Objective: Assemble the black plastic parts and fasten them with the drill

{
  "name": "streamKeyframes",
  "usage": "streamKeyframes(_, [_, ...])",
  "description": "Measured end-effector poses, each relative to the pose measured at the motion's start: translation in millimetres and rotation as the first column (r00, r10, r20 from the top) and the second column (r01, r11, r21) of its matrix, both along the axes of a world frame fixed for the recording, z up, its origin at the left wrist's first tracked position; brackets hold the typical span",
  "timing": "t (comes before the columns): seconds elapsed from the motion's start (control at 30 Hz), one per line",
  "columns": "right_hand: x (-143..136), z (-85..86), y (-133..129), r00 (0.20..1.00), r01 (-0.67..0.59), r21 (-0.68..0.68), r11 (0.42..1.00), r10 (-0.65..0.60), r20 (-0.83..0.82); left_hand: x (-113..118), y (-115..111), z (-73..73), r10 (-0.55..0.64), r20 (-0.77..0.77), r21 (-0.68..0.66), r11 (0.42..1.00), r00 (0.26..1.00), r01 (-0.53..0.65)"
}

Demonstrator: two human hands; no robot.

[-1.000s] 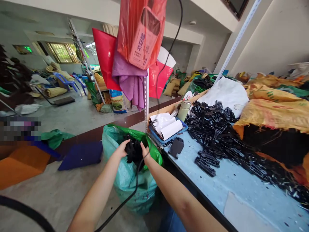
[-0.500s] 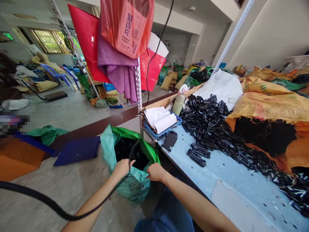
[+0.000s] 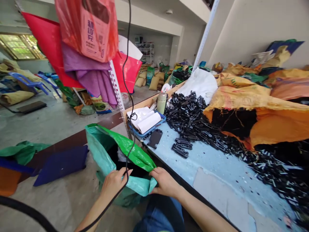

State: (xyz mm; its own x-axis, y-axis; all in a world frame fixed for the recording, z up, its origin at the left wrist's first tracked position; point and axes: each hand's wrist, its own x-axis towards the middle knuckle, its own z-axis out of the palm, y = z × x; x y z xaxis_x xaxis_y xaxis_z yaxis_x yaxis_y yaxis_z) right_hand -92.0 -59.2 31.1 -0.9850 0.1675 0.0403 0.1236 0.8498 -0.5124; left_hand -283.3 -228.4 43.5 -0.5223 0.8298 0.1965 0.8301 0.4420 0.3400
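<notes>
Pale-blue bench point(image 3: 178, 170), heaped with black parts point(image 3: 193, 124), fills the right side; low beside its edge, just ahead of the person, sits the green bag point(image 3: 98, 145); its open mouth runs longwise from far left to near right; the left hand point(image 3: 115, 181) grips the near rim; the right hand point(image 3: 166, 183), nearer the bench, clasps the near right corner.

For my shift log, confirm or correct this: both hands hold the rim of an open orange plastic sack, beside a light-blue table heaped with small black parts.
Wrong sack colour: in the head view, the left hand and right hand hold the rim of an open green plastic sack, beside the light-blue table heaped with small black parts.
</notes>
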Motion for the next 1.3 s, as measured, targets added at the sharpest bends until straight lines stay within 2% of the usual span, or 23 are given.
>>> streamKeyframes(0.07, [17,11.2,10,0.992,0.016,-0.081,0.997,-0.026,-0.124,4,11,10.4,0.024,-0.058,0.145,0.989,0.998,-0.015])
streamKeyframes(0.13, [37,18.1,25,0.971,0.104,-0.137,0.985,-0.131,-0.199,22,26,22.1,0.021,-0.076,0.323,0.947,0.997,0.005])
streamKeyframes(0.2, [58,18.8,42,0.932,0.245,-0.184,0.952,-0.284,-0.227,56,49,29.3,-0.065,-0.033,0.443,0.894,0.997,0.073])
streamKeyframes(0.27, [79,14.6,57,0.869,0.385,-0.228,0.894,-0.434,-0.238,101,81,28.5,-0.231,0.066,0.475,0.863,0.971,0.173])
streamKeyframes(0.33, [101,8.5,68,0.806,0.477,-0.262,0.839,-0.537,-0.25,144,119,20.4,-0.388,0.194,0.439,0.856,0.901,0.274])
streamKeyframes(0.37, [113,5.5,70,0.78,0.509,-0.27,0.818,-0.57,-0.257,162,139,14.6,-0.411,0.229,0.398,0.867,0.882,0.301])
streamKeyframes(0.43, [138,-0.4,72,0.738,0.563,-0.276,0.779,-0.624,-0.256,187,177,2.0,-0.369,0.215,0.256,0.915,0.905,0.312])
streamKeyframes(0.53, [179,-8.0,71,0.66,0.662,-0.303,0.686,-0.725,-0.198,197,219,-16.0,-0.258,0.084,0.016,0.966,0.963,0.257])
streamKeyframes(0.63, [214,-13.9,70,0.565,0.741,-0.35,0.574,-0.814,-0.138,193,242,-30.5,-0.232,-0.002,-0.13,0.964,0.973,0.23])
streamKeyframes(0.77, [234,-19.0,66,0.468,0.796,-0.377,0.473,-0.877,-0.11,199,254,-39.3,-0.341,-0.032,-0.135,0.933,0.94,0.334])
streamKeyframes(0.87, [233,-22.6,56,0.45,0.801,-0.378,0.464,-0.883,-0.131,209,255,-37.1,-0.417,-0.035,-0.098,0.906,0.908,0.412])
streamKeyframes(1.0, [232,-25.0,43,0.437,0.804,-0.379,0.459,-0.887,-0.148,210,249,-32.9,-0.432,-0.067,-0.061,0.902,0.9,0.428])
streamKeyframes(1.07, [233,-20.4,48,0.423,0.805,-0.388,0.449,-0.893,-0.156,207,244,-35.5,-0.441,-0.08,-0.031,0.897,0.894,0.44])
streamKeyframes(1.17, [228,-2.6,82,0.445,0.793,-0.361,0.491,-0.871,-0.207,205,233,-46.6,-0.459,-0.108,0.062,0.882,0.882,0.467])
streamKeyframes(1.23, [219,14.0,124,0.485,0.803,-0.269,0.532,-0.846,-0.224,205,227,-55.5,-0.467,-0.141,0.147,0.862,0.873,0.485])
streamKeyframes(1.3, [205,30.3,178,0.492,0.844,-0.133,0.519,-0.849,-0.193,206,221,-62.2,-0.467,-0.181,0.233,0.834,0.866,0.499])
